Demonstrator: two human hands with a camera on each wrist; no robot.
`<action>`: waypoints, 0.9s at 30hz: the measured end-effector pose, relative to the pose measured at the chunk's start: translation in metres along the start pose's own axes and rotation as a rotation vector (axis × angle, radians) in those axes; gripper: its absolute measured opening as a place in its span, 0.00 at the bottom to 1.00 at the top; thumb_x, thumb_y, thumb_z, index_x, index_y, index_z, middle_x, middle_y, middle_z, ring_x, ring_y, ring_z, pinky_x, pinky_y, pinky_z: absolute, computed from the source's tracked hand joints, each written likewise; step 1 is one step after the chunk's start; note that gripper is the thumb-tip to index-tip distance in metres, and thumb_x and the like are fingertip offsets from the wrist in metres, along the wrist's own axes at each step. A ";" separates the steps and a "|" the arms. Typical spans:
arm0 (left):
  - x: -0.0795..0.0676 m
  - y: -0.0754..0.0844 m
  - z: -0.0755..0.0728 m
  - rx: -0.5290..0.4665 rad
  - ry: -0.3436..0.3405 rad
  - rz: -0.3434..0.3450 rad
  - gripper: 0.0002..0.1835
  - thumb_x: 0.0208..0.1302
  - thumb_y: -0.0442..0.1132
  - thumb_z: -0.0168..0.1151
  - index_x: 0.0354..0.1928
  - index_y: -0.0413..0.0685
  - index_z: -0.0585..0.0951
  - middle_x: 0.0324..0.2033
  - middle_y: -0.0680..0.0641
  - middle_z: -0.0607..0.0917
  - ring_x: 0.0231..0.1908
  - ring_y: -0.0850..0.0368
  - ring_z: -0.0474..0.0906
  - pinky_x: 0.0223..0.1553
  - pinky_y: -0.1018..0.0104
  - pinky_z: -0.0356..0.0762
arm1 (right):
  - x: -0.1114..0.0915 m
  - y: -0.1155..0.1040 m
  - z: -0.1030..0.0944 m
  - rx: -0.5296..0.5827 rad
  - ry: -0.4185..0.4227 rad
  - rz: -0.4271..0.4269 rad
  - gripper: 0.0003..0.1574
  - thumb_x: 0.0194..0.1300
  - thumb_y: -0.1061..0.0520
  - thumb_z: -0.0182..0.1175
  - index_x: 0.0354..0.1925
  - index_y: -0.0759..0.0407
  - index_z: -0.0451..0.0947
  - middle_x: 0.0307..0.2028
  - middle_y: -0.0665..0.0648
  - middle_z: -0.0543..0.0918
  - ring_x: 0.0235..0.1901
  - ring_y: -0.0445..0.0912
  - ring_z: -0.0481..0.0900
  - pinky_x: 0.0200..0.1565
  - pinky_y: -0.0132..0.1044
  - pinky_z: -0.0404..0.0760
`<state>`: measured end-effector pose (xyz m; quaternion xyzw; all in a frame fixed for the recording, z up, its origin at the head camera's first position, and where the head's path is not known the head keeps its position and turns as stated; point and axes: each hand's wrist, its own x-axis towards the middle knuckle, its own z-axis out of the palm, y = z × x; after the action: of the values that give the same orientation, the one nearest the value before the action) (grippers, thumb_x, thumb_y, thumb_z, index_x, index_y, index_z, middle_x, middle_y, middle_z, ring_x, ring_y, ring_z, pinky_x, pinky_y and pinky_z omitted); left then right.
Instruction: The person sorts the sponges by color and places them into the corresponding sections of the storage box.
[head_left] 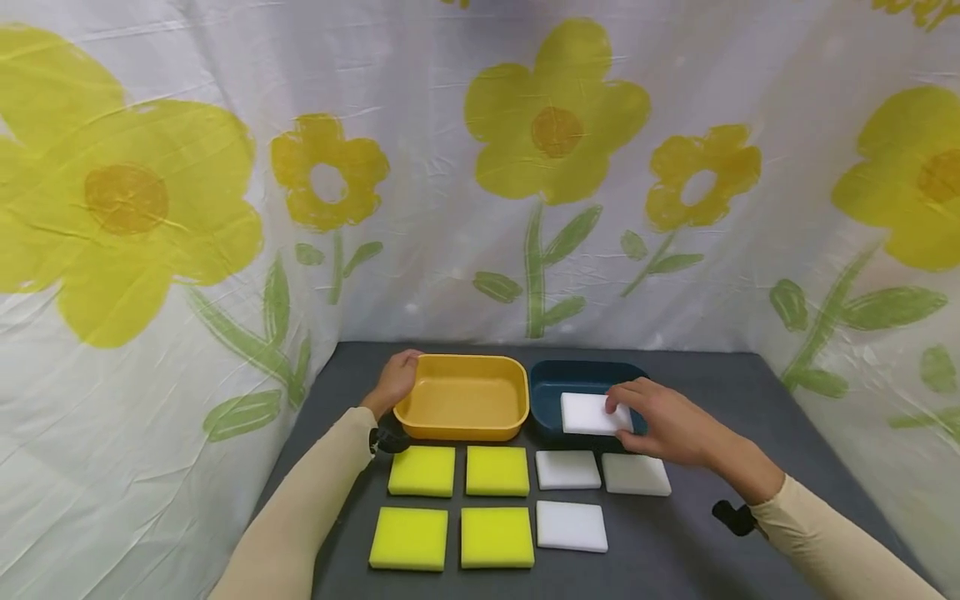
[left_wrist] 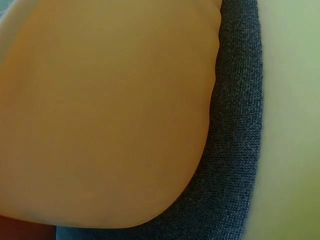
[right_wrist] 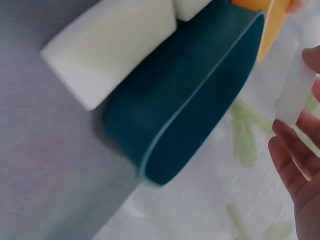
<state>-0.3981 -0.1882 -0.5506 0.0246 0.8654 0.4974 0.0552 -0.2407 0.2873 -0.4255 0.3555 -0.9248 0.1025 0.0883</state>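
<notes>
In the head view my right hand [head_left: 667, 421] pinches a white sponge [head_left: 581, 414] by its right end. This sponge is over the dark teal container [head_left: 585, 367]; in the right wrist view the held sponge [right_wrist: 294, 95] is apart from the container's rim [right_wrist: 175, 117]. My left hand [head_left: 395, 382] holds the back left corner of the yellow container [head_left: 461, 432], whose visible inside has nothing in it. A blurred orange surface [left_wrist: 105, 115], very near, fills much of the left wrist view and hides the left fingers.
In front of the containers lie yellow sponges [head_left: 422, 472] in two rows and three white sponges [head_left: 568, 470] to their right. The dark grey tabletop [head_left: 720, 392] ends at a white hanging cloth [head_left: 420, 275] with painted flowers. Both containers stand side by side near it.
</notes>
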 end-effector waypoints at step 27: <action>-0.005 0.004 0.003 -0.012 0.010 -0.016 0.26 0.93 0.45 0.35 0.75 0.40 0.75 0.65 0.34 0.81 0.59 0.39 0.82 0.64 0.41 0.82 | 0.148 -0.027 0.051 0.085 -0.098 -0.015 0.18 0.71 0.48 0.75 0.54 0.50 0.83 0.49 0.52 0.88 0.44 0.48 0.81 0.49 0.46 0.85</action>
<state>-0.3925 -0.1846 -0.5483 0.0148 0.8629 0.5022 0.0548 -0.3356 0.1603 -0.4368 0.3703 -0.9202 0.1235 0.0287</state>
